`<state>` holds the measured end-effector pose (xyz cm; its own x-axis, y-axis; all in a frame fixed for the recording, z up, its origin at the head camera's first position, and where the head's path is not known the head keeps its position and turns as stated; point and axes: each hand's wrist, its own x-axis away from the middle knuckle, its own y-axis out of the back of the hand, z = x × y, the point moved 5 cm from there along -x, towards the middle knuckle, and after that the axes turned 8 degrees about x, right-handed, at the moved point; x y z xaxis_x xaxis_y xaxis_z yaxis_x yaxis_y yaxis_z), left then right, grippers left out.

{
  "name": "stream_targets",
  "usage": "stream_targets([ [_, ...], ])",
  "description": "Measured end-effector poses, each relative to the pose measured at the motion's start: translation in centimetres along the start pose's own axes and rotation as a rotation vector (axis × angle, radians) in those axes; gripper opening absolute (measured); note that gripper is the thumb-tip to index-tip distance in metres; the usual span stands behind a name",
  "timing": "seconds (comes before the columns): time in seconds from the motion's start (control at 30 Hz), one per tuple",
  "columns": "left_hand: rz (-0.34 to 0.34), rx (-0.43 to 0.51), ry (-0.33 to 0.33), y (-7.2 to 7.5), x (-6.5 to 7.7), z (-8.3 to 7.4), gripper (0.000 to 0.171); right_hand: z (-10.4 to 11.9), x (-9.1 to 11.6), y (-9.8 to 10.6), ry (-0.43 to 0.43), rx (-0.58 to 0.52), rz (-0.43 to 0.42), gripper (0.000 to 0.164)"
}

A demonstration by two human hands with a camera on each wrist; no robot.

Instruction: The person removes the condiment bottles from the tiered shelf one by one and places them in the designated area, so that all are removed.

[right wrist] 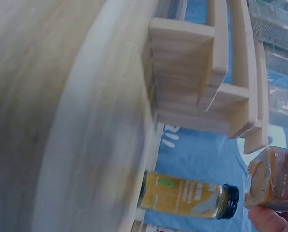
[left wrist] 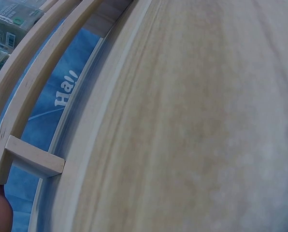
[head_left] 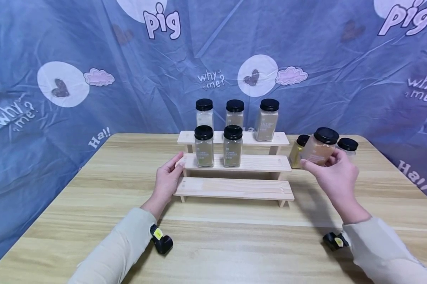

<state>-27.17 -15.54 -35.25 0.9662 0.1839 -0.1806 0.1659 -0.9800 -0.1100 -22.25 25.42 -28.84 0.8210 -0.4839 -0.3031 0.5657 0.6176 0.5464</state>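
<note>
My right hand (head_left: pixel 335 175) holds a clear, black-lidded spice jar (head_left: pixel 317 152) of orange-brown powder, raised and tilted at the right of a three-tier wooden rack (head_left: pixel 234 188). In the right wrist view, fingertips (right wrist: pixel 267 220) press against this jar's side. My left hand (head_left: pixel 167 179) grips the left end of the rack's middle tier, with thumb and forefinger at its corners. Two jars of greenish-brown powder (head_left: pixel 232 148) stand on the middle tier. On the top tier are a jar of whitish powder (head_left: pixel 204 114) and two of light brown powder (head_left: pixel 267 122).
Behind the held jar, a jar of yellow powder (head_left: pixel 296 154) and another black-lidded jar (head_left: pixel 348 145) stand on the wooden table (head_left: pixel 234 244). A blue printed cloth (head_left: pixel 170 79) hangs behind the table.
</note>
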Motion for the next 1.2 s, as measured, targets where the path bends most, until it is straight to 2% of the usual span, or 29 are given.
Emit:
stream_targets([
  [0.4,0.000,0.004,-0.004,0.0,0.0,0.0,0.037,-1.9,-1.0,0.0,0.010,0.174,0.092,0.059],
  [0.63,0.003,0.004,-0.001,0.1,-0.1,0.0,0.037,-2.3,-1.7,-0.7,0.111,0.204,0.174,0.066],
  [0.8,0.007,0.007,-0.005,0.0,0.0,0.0,0.038,-2.9,-2.2,-1.1,0.133,0.280,0.205,0.068],
  [0.97,0.003,0.014,-0.005,0.0,0.0,0.0,0.037,-3.7,-2.4,-1.5,0.120,0.284,0.261,0.074],
  [1.2,0.007,0.012,0.002,0.0,-0.1,0.0,0.037,-4.5,-2.7,-2.3,0.125,0.290,0.305,0.063],
])
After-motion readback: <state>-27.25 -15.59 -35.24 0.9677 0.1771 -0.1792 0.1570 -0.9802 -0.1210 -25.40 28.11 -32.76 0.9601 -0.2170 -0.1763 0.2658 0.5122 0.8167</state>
